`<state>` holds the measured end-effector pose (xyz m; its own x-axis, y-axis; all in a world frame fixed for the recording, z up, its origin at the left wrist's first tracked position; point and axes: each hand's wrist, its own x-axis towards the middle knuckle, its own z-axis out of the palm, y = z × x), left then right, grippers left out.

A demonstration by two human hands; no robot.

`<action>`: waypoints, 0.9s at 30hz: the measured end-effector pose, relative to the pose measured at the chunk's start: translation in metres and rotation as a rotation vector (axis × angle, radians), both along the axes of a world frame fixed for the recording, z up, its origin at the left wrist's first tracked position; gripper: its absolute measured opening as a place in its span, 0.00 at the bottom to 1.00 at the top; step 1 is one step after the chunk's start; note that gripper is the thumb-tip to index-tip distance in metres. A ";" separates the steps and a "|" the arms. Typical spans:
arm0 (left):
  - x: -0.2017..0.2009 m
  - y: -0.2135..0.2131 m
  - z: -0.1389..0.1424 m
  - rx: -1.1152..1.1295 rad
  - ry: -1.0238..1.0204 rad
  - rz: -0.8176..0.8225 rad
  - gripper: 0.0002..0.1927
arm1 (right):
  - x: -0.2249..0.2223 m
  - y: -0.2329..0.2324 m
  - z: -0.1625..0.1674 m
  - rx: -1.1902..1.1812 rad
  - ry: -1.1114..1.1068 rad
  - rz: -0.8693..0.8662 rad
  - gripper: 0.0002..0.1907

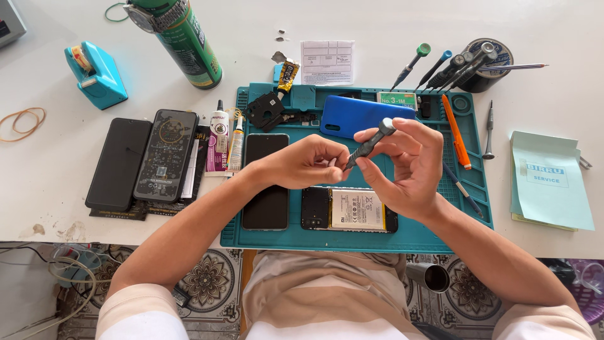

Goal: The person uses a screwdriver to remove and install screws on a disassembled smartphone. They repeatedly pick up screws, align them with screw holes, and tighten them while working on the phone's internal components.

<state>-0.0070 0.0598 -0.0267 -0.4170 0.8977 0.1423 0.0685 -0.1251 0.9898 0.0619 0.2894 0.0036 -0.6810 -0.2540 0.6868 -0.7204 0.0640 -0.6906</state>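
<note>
From the head view I see both hands raised just above the teal work mat (pixel 402 242) on the white bench (pixel 390 25). My right hand (pixel 406 167) pinches a small grey screwdriver (pixel 370 145) between thumb and fingers, its round cap near the fingertips and the shaft slanting down to the left. My left hand (pixel 308 162) meets the tool's tip — its grip is pressed together there, though whether it pinches anything small I cannot tell.

Directly below the hands lies an opened phone (pixel 348 209), back off, its battery facing up. Just left of it on the mat rests a black screen panel (pixel 267 182). Behind the hands sits a blue back cover (pixel 358 115), and an orange pen-like tool (pixel 456 132) lies along the mat's right side.

Off the mat to the left, two dark phones (pixel 141 157) lie side by side, with small glue tubes (pixel 225 141) between them and the mat. A green spray can (pixel 185 41) stands at the back — near it a turquoise tape dispenser (pixel 97 74). A holder of screwdrivers (pixel 484 63) stands at the far right, a pale green notepad (pixel 548 179) beside the mat.
</note>
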 end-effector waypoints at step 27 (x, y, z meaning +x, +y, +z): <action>-0.015 0.006 0.009 -0.457 0.843 0.370 0.19 | 0.017 -0.024 -0.027 0.235 0.010 0.430 0.30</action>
